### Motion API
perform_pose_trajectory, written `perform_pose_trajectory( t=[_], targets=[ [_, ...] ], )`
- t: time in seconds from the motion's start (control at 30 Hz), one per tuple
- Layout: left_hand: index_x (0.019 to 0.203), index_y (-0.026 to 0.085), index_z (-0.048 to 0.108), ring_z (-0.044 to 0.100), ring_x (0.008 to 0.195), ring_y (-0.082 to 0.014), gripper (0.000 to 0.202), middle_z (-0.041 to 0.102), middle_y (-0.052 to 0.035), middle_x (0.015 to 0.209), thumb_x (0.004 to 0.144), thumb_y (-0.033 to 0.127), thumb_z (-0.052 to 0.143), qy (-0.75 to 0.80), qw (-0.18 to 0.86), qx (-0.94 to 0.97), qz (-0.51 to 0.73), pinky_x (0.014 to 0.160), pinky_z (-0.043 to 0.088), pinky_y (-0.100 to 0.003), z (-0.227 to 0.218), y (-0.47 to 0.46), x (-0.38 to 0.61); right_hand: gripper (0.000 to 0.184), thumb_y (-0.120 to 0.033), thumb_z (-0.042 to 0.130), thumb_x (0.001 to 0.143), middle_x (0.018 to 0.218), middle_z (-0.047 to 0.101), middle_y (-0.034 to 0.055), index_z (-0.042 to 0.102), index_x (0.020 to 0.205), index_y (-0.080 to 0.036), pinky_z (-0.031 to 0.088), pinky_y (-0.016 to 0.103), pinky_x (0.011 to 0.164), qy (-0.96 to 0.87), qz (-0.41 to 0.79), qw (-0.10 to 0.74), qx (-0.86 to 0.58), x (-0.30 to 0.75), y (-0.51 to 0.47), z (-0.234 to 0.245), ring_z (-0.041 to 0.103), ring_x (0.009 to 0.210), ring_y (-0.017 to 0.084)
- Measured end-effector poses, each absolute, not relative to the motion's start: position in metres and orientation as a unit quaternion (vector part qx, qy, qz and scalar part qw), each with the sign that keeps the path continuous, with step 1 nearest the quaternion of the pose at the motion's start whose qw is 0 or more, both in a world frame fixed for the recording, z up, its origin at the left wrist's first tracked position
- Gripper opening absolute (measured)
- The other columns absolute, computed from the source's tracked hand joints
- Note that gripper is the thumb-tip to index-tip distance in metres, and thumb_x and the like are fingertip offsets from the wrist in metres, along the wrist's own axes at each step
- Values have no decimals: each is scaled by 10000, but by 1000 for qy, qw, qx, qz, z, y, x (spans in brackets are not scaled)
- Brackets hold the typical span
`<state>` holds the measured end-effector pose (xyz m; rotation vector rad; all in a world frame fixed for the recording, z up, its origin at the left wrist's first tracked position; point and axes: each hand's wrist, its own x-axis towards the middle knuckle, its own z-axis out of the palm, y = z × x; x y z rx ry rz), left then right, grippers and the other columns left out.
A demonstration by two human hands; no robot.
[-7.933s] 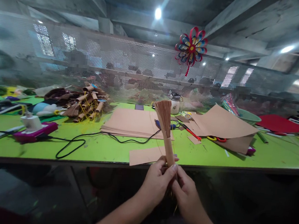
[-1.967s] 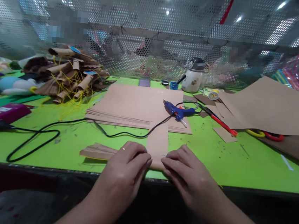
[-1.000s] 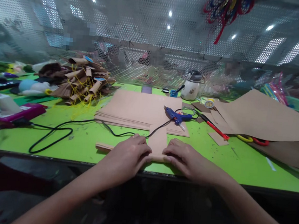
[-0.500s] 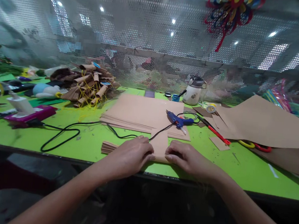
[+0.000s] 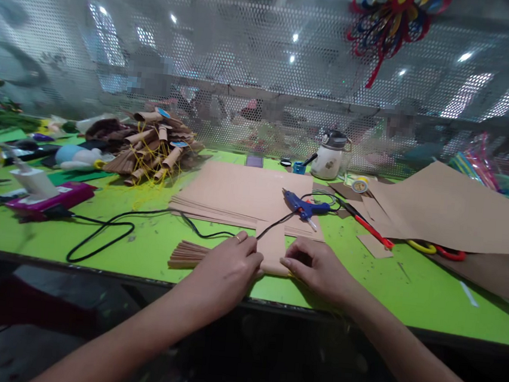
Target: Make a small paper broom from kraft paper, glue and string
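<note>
Close to the table's front edge lies a roll of brown kraft paper (image 5: pixel 275 268), with a flat paper strip (image 5: pixel 270 240) running from it toward the back. My left hand (image 5: pixel 235 260) is closed over the roll's left part, hiding it. A pleated, fringed paper end (image 5: pixel 186 255) fans out to the left from beneath that hand. My right hand (image 5: pixel 314 266) pinches the roll's right end between thumb and fingers, where a bit of yellow shows. Just behind the hands, a blue glue gun (image 5: pixel 303 206) rests on a stack of brown paper sheets (image 5: pixel 236 189).
The glue gun's black cord (image 5: pixel 129 226) loops left to a purple power strip (image 5: pixel 51 198). Finished paper bundles with yellow string (image 5: pixel 157 145) are piled behind. Right lie a red-handled tool (image 5: pixel 372 231), scissors handles (image 5: pixel 449 253) and large paper sheets (image 5: pixel 464 208); a white bottle (image 5: pixel 328 156) stands behind.
My left hand has turned slightly over the roll, and the fringed end is spread wider at the left. My right hand stays at the roll's right end with its fingers shifted slightly.
</note>
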<state>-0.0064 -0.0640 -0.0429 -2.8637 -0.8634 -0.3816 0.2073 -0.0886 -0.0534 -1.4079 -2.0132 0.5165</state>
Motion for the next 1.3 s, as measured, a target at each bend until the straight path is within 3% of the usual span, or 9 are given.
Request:
perform_pose_trajectory(
  t=[0.2,0.37,0.57,0.8,0.97,1.17,1.3],
  targets=[
    [911,147,639,473,850,-242,226,581,-89,875,961,213,428,-297,60,-948,-100,739,427,-386,-44,-63,-7,120,-203,599,892,758,592,37,663,805,-152,432,286,658,-793,188,347,-464,216,-98,-57,547,722,159],
    [957,173,625,464,878,-242,259,561,-81,927,981,280,390,-292,42,-949,-110,754,416,-387,-47,-57,-10,100,-167,636,865,909,580,76,646,963,-150,450,330,733,-837,120,281,-454,221,-105,-59,525,856,203],
    [1033,174,607,463,882,-248,266,549,-84,948,984,282,370,-284,42,-953,-99,782,417,-405,-46,-54,-12,183,-155,502,939,809,566,95,681,922,-120,442,340,682,-866,7,200,-459,214,-104,-55,483,807,223],
    [1127,139,567,463,941,-273,243,568,-109,1013,959,217,410,-309,87,-937,-137,849,403,-454,-49,-65,-6,222,-217,504,957,826,547,75,674,835,-142,403,299,649,-866,16,154,-475,217,-98,-48,487,782,188],
    [996,166,616,488,861,-240,171,597,-72,923,934,155,457,-296,74,-945,-120,791,402,-408,-45,-64,-9,222,-257,490,966,850,546,70,666,879,-154,418,299,677,-862,54,159,-479,221,-99,-45,501,809,191],
    [911,194,664,522,828,-207,170,624,-37,848,938,200,497,-282,16,-950,-129,711,382,-344,-40,-42,-8,214,-225,527,944,947,582,101,609,1118,-131,455,343,738,-848,78,200,-485,222,-97,-47,528,872,217],
    [831,192,684,536,799,-174,215,621,-35,815,942,232,504,-267,-38,-956,-120,669,377,-293,-35,-28,-6,210,-177,460,965,862,564,89,662,1009,-139,435,336,702,-870,20,202,-450,218,-93,-48,484,838,218]
  ],
)
